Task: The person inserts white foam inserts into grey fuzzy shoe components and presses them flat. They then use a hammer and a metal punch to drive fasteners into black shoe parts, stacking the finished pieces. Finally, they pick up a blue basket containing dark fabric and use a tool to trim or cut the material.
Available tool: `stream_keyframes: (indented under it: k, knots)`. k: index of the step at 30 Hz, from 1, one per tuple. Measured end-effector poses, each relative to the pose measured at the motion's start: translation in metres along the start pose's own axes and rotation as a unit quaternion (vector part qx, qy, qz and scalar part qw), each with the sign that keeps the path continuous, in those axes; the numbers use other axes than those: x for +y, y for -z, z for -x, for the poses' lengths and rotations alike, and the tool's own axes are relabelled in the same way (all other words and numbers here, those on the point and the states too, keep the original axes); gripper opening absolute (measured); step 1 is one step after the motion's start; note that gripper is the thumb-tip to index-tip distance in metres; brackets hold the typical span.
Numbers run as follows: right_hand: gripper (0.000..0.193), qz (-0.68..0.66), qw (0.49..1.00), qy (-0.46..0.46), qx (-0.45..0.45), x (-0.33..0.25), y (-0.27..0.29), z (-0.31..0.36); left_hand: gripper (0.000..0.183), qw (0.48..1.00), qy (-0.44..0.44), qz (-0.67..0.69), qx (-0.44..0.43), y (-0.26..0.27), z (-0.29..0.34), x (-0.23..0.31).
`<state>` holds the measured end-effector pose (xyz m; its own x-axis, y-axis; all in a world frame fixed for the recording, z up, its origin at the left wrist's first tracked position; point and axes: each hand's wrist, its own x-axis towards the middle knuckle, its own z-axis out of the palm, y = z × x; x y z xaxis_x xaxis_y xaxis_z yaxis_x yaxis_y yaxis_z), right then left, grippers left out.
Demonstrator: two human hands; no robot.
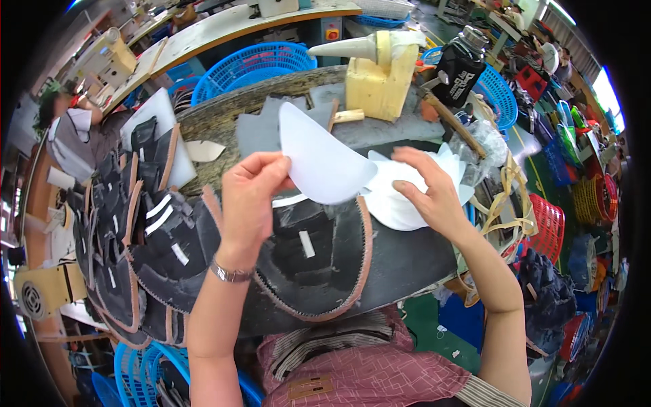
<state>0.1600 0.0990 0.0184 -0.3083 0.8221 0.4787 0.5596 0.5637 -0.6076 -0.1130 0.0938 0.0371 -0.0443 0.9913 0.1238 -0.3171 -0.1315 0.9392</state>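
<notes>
A thin white half-moon-shaped sheet (322, 159) is raised over the worktable, its left edge pinched between the thumb and fingers of my left hand (252, 193). Fanned out to the right is a pile of similar white pieces (395, 211). My right hand (434, 197) hovers over or rests on that pile, thumb and fingers apart; I cannot tell whether the fingertips touch it. Below the raised sheet lies a dark, U-shaped shoe-upper piece (339, 254) with a pinkish-brown edge and a small white strip. The raised sheet covers part of its top.
Several similar dark pieces (166, 237) overlap along the table's left side. A yellow block holder (380, 88) with a pale cone stands at the back, near a black bottle (460, 68). Blue baskets (254, 64) stand behind; a red basket (546, 227) is at right. Another person sits far left.
</notes>
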Motion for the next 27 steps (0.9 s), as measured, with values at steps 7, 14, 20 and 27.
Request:
stream_keyframes:
  k: [7, 14, 20, 27]
  knots:
    - [0.024, -0.276, 0.858, -0.262, -0.345, -0.062, -0.015, -0.001, 0.054, 0.995, 0.068, 0.073, -0.001, 0.015, 0.078, 0.02]
    - [0.019, -0.209, 0.827, -0.316, -0.416, -0.064, -0.045, 0.023, 0.06, 0.946, 0.234, -0.219, -0.051, 0.052, 0.125, -0.001]
    - [0.013, -0.146, 0.827, -0.341, -0.423, -0.061, -0.066, 0.029, 0.062, 0.887, 0.194, -0.413, -0.068, 0.057, 0.13, -0.02]
    - [0.018, 0.002, 0.926, -0.084, -0.369, -0.058, -0.083, 0.048, 0.059, 0.801, 0.041, -0.588, -0.108, 0.058, 0.138, -0.033]
